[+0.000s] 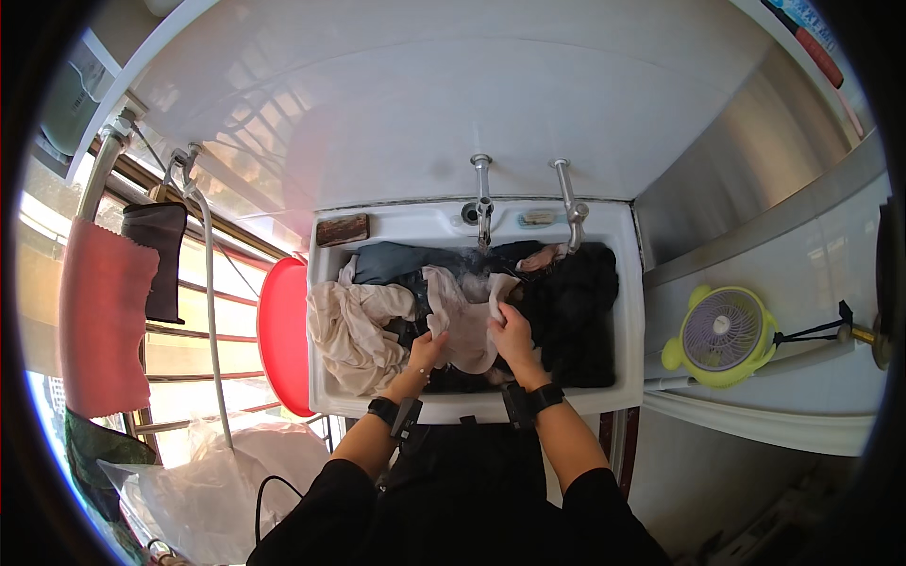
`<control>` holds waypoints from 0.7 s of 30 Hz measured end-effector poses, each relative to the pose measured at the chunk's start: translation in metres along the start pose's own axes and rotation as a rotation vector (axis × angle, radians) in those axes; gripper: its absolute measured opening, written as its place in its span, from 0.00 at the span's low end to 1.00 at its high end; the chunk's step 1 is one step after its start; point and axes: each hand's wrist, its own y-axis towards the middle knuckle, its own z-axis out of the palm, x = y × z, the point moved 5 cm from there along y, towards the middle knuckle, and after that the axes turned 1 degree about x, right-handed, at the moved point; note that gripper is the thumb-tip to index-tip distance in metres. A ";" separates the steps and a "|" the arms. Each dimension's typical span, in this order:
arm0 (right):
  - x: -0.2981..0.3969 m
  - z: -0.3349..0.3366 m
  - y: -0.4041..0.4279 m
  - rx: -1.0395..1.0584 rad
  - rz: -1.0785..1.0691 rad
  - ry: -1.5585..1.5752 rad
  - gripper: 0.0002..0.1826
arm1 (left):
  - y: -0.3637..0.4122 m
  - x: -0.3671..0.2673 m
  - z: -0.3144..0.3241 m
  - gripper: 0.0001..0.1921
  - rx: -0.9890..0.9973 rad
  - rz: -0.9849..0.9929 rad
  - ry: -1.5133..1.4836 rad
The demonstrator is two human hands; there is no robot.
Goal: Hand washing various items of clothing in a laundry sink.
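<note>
A white ceramic sink (474, 407) full of wet clothes lies before me. My left hand (429, 348) and my right hand (511, 331) each grip an edge of a pale, wet piece of fabric (468, 329), spread between them under the left metal faucet (483, 205), where water splashes. Cream-coloured cloth (361, 332) is heaped at the sink's left and reaches over its rim. Behind it lies a blue-grey garment (403, 262). Black clothes (577, 318) fill the right side, with a small pinkish cloth (542, 257) near the second faucet (569, 205).
On the sink's back ledge rest a brown bar-shaped block (343, 230) and a scrub brush (541, 219). A red basin (287, 336) stands against the left side, near a hanging grey hose (211, 304). A green clip-on fan (722, 336) is at the right.
</note>
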 end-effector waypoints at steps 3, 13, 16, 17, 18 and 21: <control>0.044 0.032 -0.021 0.513 -0.125 -0.207 0.21 | -0.005 -0.007 0.026 0.27 0.124 -0.233 -0.538; -0.052 -0.020 -0.067 0.489 0.929 0.651 0.19 | -0.046 -0.043 0.073 0.22 0.486 -0.328 -0.922; -0.040 -0.001 -0.073 0.434 1.075 1.200 0.24 | -0.065 -0.045 0.091 0.22 0.577 -0.397 -0.875; -0.044 -0.003 -0.064 0.181 0.916 1.325 0.27 | -0.071 -0.044 0.096 0.22 0.646 -0.420 -0.840; -0.052 -0.009 -0.059 0.040 0.871 1.170 0.26 | -0.074 -0.043 0.095 0.23 0.703 -0.425 -0.767; -0.040 -0.024 -0.046 0.012 0.609 0.964 0.25 | -0.056 -0.011 0.070 0.28 0.677 -0.502 -0.396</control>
